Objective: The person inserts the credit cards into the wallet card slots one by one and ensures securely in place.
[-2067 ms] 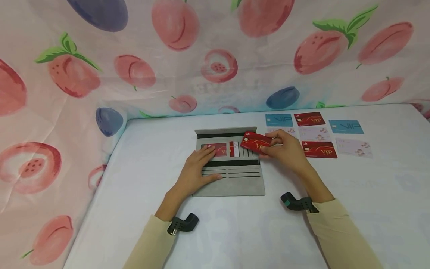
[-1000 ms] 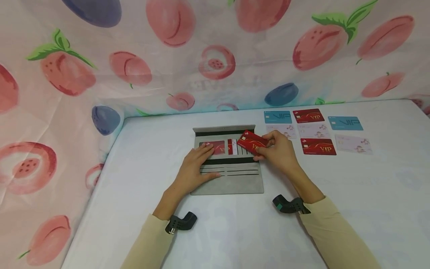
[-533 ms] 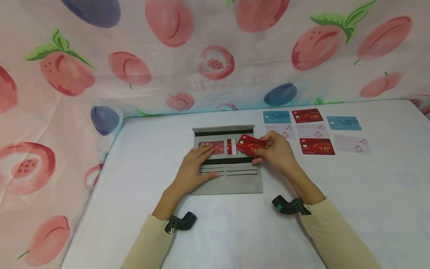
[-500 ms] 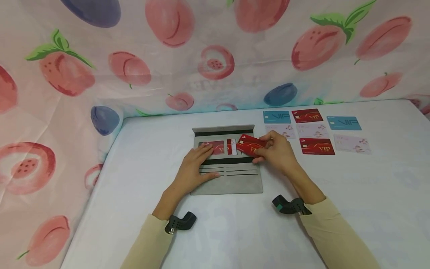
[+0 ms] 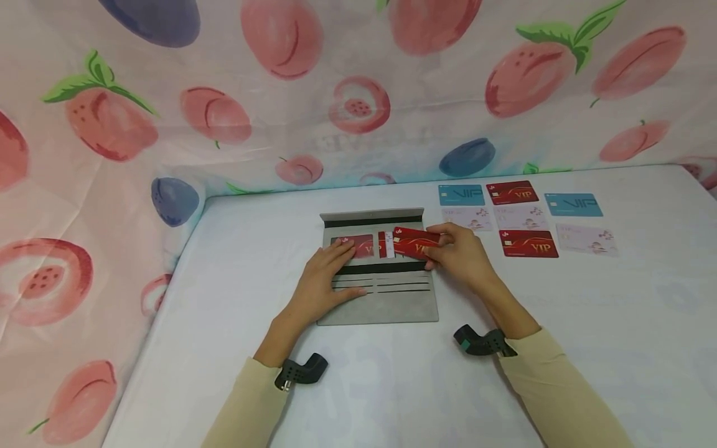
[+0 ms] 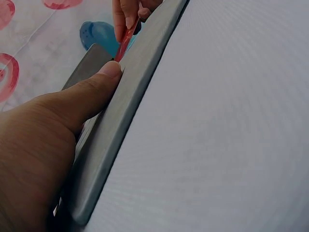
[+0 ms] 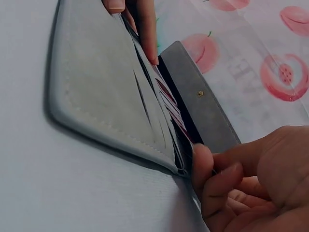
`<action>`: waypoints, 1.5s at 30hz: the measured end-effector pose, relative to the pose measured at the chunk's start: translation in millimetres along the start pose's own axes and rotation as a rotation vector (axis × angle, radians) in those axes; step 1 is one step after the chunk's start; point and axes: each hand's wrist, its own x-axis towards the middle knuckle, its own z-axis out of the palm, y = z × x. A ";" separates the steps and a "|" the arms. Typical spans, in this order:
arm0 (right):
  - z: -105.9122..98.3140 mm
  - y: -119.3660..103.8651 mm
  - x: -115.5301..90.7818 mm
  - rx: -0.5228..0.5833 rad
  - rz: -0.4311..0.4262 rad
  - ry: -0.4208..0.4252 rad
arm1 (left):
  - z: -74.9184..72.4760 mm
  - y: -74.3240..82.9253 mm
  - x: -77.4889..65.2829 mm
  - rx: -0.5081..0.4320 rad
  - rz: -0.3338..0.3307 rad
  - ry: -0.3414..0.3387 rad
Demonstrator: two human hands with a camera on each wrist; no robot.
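Observation:
A grey wallet [image 5: 378, 310] lies unfolded on the white table, with card slots on its lower panel and its far flap [image 7: 198, 92] raised. My left hand [image 5: 322, 280] rests flat across its left side, fingers spread, the thumb on the lower panel. Partly under those fingertips, a red VIP card [image 5: 364, 245] sits in a window pocket. My right hand [image 5: 460, 252] pinches another red VIP card [image 5: 411, 241] by its right end, between thumb and fingers. That card lies almost level over the wallet's right-hand slots, beside a narrow red and white strip [image 5: 386, 244].
To the right of the wallet, several cards lie in rows: blue VIP cards [image 5: 462, 195], red VIP cards [image 5: 529, 243] and pale pink ones [image 5: 587, 240]. A fruit-print cloth [image 5: 269, 124] hangs behind and left of the white table [image 5: 370, 386].
My right hand has brought the red card slightly left and lower over the wallet, turning it from a slant to nearly level. The left hand keeps its place on the wallet.

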 end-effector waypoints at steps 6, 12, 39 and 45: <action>0.4 -3.6 0.8 -0.078 -0.052 -0.043 | 0.7 -1.1 0.2 0.002 0.005 0.004; -4.3 0.2 2.9 -0.098 -0.107 -0.104 | 0.6 -1.0 -0.1 -0.008 0.012 0.007; 4.7 -9.3 9.7 -0.180 -0.074 0.011 | 0.5 -2.1 -0.6 0.004 0.004 0.004; 7.2 -8.8 8.6 -0.167 -0.101 0.019 | 0.3 -0.6 -0.5 -0.002 0.009 0.005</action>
